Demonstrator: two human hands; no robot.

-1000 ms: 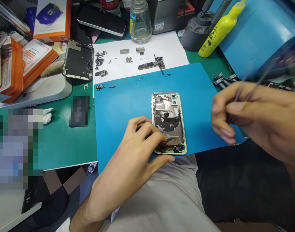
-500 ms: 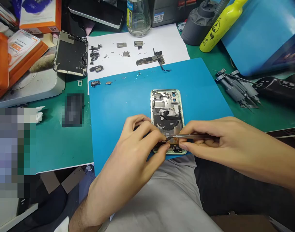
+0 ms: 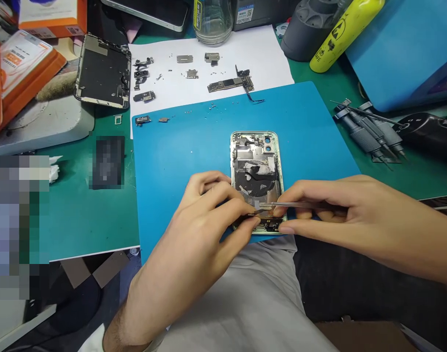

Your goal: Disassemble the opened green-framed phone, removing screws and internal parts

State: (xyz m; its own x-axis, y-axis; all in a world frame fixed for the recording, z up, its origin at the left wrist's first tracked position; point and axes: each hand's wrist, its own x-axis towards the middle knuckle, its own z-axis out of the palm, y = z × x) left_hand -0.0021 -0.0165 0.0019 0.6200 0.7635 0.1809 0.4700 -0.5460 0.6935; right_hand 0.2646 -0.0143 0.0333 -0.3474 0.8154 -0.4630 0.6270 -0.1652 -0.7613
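Note:
An opened phone housing (image 3: 257,184) with a pale green frame lies on the blue mat (image 3: 172,156), its inside facing up. Over its lower left part, my left hand (image 3: 201,230) pinches a small dark part (image 3: 256,212) between thumb and index finger; the fingers mostly hide it. From the right, my right hand (image 3: 336,208) holds metal tweezers (image 3: 300,205) almost level. Their tips lie just above the small dark part, and I cannot tell whether they touch it. A black flex cable (image 3: 258,174) crosses the middle of the housing.
Behind the mat, white paper (image 3: 164,83) carries a logic board (image 3: 226,85) and several small phone parts. A screen assembly (image 3: 103,71) leans at the left. Screwdrivers (image 3: 372,132) lie at the right, near a yellow bottle (image 3: 344,36). A glass jar (image 3: 213,22) stands at the back.
The tweezers and my right hand have drawn slightly to the right, away from my left fingertips. My left hand keeps its pinch. The whole view has shifted a little.

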